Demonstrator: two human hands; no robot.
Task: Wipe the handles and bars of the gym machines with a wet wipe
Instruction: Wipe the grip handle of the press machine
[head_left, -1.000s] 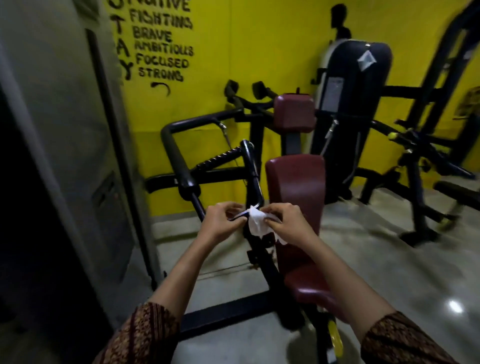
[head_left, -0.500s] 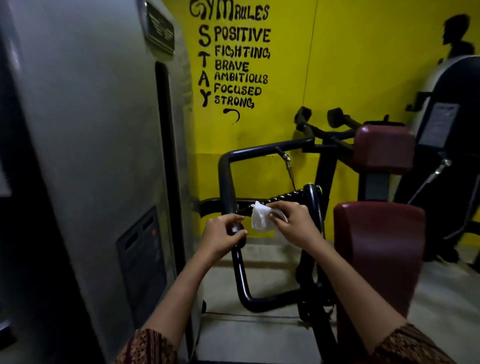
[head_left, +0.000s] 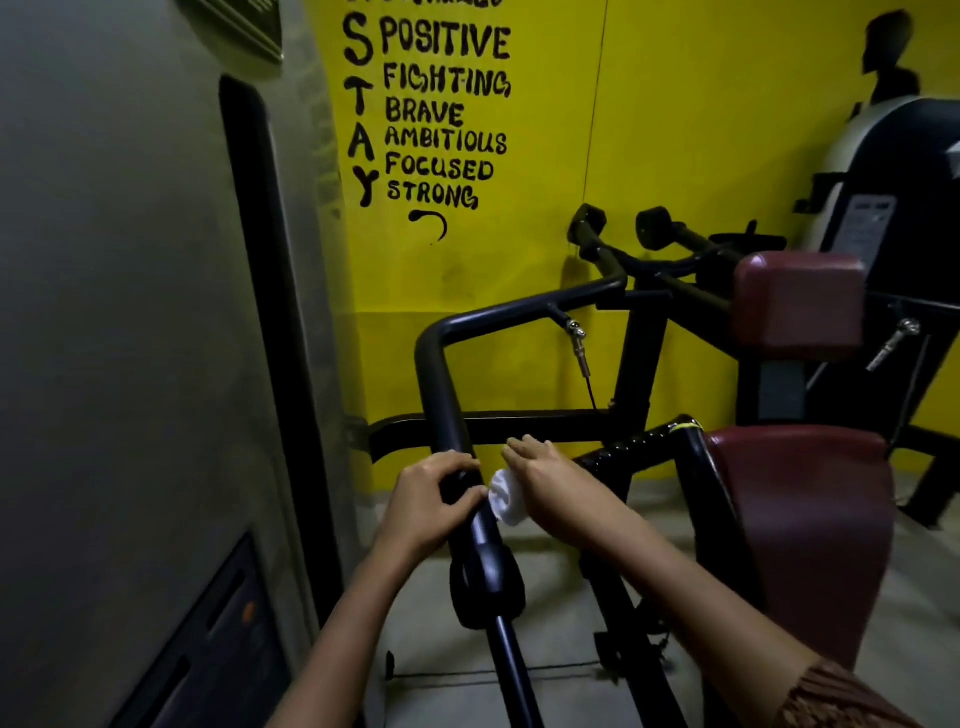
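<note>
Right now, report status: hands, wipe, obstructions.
Left hand grips black bar. Right hand over wet wipe at bar, grip hidden. Maroon seat right, not blocking.

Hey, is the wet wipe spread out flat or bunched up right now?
Bunched up. The wet wipe shows as a small crumpled white wad under the right hand, against the black bar.

One wide-angle camera, worn on a person's head, looks forward and down. The left hand (head_left: 426, 499) and right hand (head_left: 556, 483) meet close below the lens at frame centre, at a curved black metal machine bar (head_left: 441, 384), with a crumpled white wet wipe (head_left: 505, 501) between them. A flat grey panel (head_left: 130, 312) crowds 9 o'clock. A yellow painted wall with black lettering (head_left: 675, 156) faces the lens at 12 o'clock.
</note>
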